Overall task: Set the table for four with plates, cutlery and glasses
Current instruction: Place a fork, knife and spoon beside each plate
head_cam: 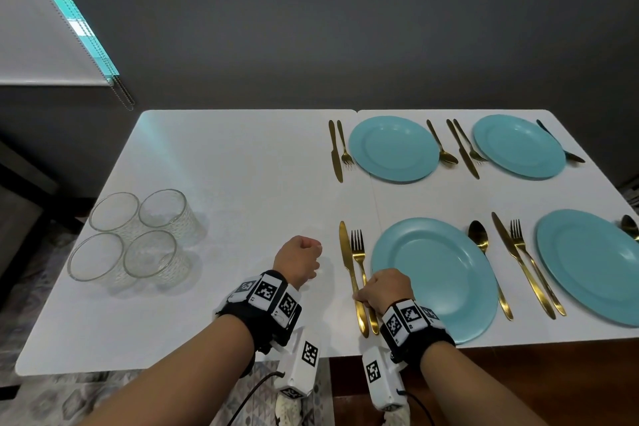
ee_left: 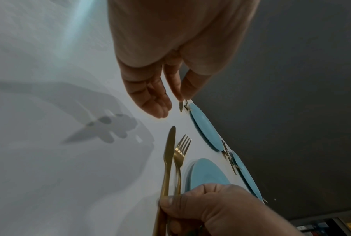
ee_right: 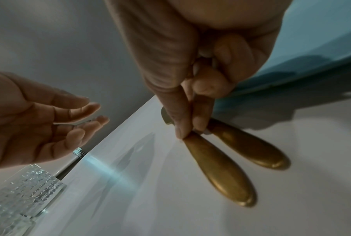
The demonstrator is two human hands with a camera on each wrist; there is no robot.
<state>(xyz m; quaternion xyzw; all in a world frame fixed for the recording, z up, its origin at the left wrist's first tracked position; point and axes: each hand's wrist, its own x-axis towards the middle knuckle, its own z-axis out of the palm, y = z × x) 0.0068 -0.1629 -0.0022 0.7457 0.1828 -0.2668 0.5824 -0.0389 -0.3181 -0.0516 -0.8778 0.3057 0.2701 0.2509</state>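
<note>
My right hand (head_cam: pixel 366 296) pinches the handles of a gold knife (head_cam: pixel 347 259) and a gold fork (head_cam: pixel 358 252). Both lie side by side on the white table (head_cam: pixel 242 183), just left of the near teal plate (head_cam: pixel 435 280). In the right wrist view the fingertips (ee_right: pixel 182 132) press the knife handle (ee_right: pixel 221 172) and the fork handle (ee_right: pixel 249 148) against the tabletop. My left hand (head_cam: pixel 304 259) hovers to the left of the knife with relaxed fingers and holds nothing. In the left wrist view my left hand (ee_left: pixel 166 99) is empty above the knife (ee_left: pixel 169 153) and fork (ee_left: pixel 180 151).
Several clear textured glasses (head_cam: pixel 114 214) stand grouped at the table's left side, also seen as a glass (ee_right: pixel 29 188). Three more teal plates (head_cam: pixel 394 149) (head_cam: pixel 518 145) (head_cam: pixel 594 263) have gold cutlery beside them. A spoon (head_cam: pixel 479 239) lies right of the near plate.
</note>
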